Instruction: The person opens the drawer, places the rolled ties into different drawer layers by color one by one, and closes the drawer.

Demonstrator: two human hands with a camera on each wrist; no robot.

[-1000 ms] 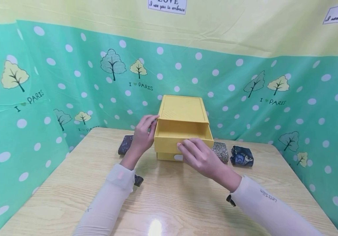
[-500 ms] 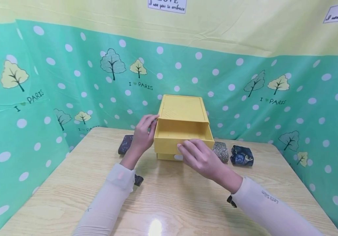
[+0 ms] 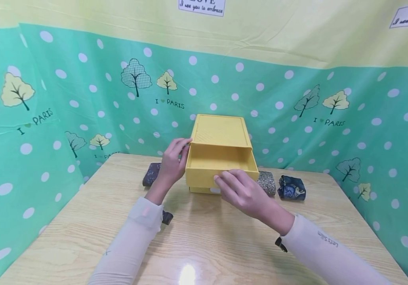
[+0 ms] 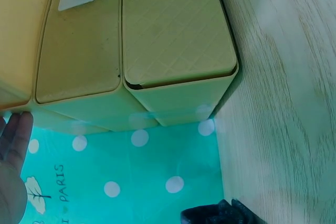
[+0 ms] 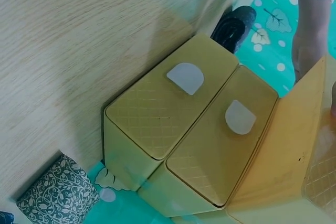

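A yellow drawer cabinet [image 3: 221, 130] stands at the back of the table with its top drawer [image 3: 202, 177] pulled partly out, its bare inside showing. My right hand [image 3: 241, 194] grips the front of that drawer at the middle, fingers curled over it. On the cabinet's left side, near the top front corner, rests my left hand [image 3: 173, 162]. In the left wrist view the fingers [image 4: 20, 135] lie straight against the cabinet's side wall. Two lower drawers with white tabs stay in; one tab [image 5: 186, 77] shows well in the right wrist view.
A dark purple patterned cloth bundle [image 3: 151, 175] lies left of the cabinet. To its right are a grey patterned bundle [image 3: 267, 183] and a navy one [image 3: 292, 188]. A small dark item [image 3: 167, 217] shows beside the left sleeve. Polka-dot curtain hangs behind the table.
The top drawer has slid slightly farther out toward me, and my right hand has come back a little with it. My left hand has stayed in place.
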